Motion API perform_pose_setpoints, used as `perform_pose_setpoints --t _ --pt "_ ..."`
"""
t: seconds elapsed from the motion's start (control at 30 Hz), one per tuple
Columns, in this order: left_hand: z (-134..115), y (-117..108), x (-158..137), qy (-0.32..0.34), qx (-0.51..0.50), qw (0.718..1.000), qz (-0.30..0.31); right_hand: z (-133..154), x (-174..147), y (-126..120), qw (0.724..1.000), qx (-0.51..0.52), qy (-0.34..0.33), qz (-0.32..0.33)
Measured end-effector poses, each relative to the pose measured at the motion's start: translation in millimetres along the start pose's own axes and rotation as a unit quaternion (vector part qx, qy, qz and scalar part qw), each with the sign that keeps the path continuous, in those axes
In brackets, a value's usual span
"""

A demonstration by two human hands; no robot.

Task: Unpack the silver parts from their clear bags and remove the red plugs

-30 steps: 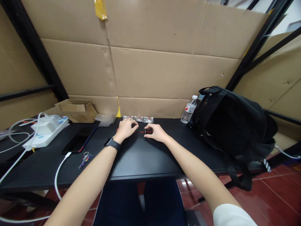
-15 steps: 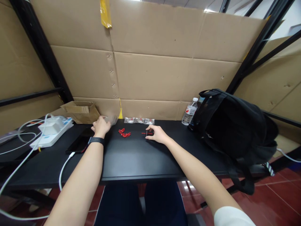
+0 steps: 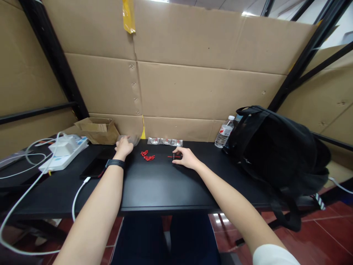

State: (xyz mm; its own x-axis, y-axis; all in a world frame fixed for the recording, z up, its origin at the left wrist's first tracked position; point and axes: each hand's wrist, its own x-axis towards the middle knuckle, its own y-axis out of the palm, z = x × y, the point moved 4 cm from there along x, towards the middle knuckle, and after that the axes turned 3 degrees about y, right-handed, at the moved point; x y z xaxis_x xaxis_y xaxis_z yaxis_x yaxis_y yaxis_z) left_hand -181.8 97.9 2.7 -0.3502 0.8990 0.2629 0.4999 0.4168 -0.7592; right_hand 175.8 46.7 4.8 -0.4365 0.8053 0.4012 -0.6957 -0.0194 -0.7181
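Note:
My right hand [image 3: 184, 157] is closed over the middle of the black table [image 3: 165, 191]. Its thumb and fingers pinch a small thin piece [image 3: 173, 156], seen edge-on, with red cord [image 3: 169, 156] sticking out on its left. Left of it lies a loose bundle of red cord [image 3: 147, 156]. At the table's back left, my left hand [image 3: 124, 148] has its fingers bent down at a clear plastic bag or box [image 3: 134, 140]. Those fingertips are hidden, and what they hold cannot be made out. A row of silvery packets [image 3: 165, 141] lies along the back.
A brown paper bag [image 3: 103, 131] stands behind my left hand, with a dark phone [image 3: 93, 168] and a white power strip [image 3: 62, 152] nearby. A water bottle [image 3: 224, 132] and a black backpack [image 3: 275, 154] occupy the right. Cardboard [image 3: 176, 88] walls the back.
My left hand has shifted slightly right and its fingers have dipped farther in at the clear plastic. The right hand keeps its pinch. The view has swung slightly.

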Motion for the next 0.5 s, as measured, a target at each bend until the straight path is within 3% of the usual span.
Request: perform_pose_setpoints --t 0.17,0.23,0.37,0.5 --pt "-30.7 -24.2 -19.5 0.095 -0.017 0.982 -0.165 3.0 0.8 4.0 1.000 0.001 -0.010 -0.002" --pt "-51.9 -29.8 -31.8 0.148 -0.035 0.969 -0.196 5.8 1.3 5.7 1.000 0.000 -0.022 -0.004" --pt "-94.8 -20.8 -56.4 0.243 -0.063 0.956 -0.149 7.6 1.5 -0.1 1.000 0.001 -0.019 -0.022" --pt "-123.8 12.7 -79.9 0.351 -0.131 0.927 -0.029 2.4 -0.1 -22.1 0.997 0.045 0.020 -0.062"
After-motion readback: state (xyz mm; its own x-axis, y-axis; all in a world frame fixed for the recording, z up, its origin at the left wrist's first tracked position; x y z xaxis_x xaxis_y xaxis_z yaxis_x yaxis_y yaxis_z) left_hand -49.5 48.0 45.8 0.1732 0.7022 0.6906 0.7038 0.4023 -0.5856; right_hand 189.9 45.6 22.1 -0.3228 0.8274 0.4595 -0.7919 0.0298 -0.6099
